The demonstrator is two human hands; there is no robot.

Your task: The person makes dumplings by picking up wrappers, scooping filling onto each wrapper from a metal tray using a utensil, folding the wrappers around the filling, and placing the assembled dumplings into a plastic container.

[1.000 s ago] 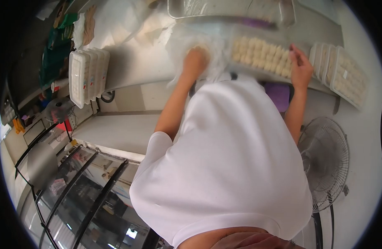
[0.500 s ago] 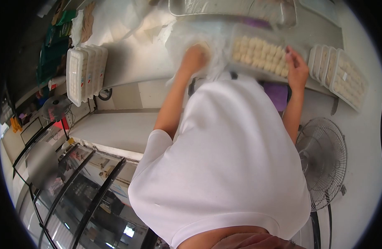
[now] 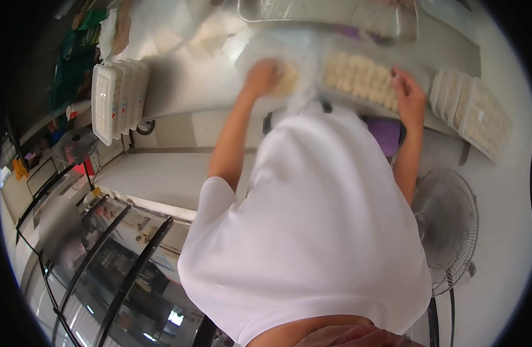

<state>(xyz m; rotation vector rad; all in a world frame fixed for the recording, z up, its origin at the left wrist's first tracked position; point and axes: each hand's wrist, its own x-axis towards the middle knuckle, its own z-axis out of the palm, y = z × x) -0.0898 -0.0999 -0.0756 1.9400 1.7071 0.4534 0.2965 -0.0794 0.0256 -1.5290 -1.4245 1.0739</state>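
Observation:
My left hand point(image 3: 262, 77), blurred and curled, is over a whitish plastic sheet or bag point(image 3: 247, 58); what its fingers hold, if anything, is hidden. Beside its fingertips lies a pale yellow flat piece point(image 3: 288, 80), too blurred to name. My right hand point(image 3: 409, 95) has its bent fingers over the right end of a clear plastic tray point(image 3: 358, 51) and appears to grip that end. Rows of pale round pieces, like dumplings or dough balls point(image 3: 361, 80), fill the tray. Crumpled clear plastic point(image 3: 303, 95) lies between the left hand and the tray.
Filled, lidded plastic trays stand on edge at the left point(image 3: 104, 104) and right point(image 3: 480, 115). A large metal tray point(image 3: 329, 14) sits at the back of the metal table point(image 3: 185, 87). A standing fan point(image 3: 448, 225) is at my right; a purple item point(image 3: 384, 136) is below the table edge.
My left hand has moved left, uncovering the pale yellow piece. My right hand has shifted slightly left at the tray's end.

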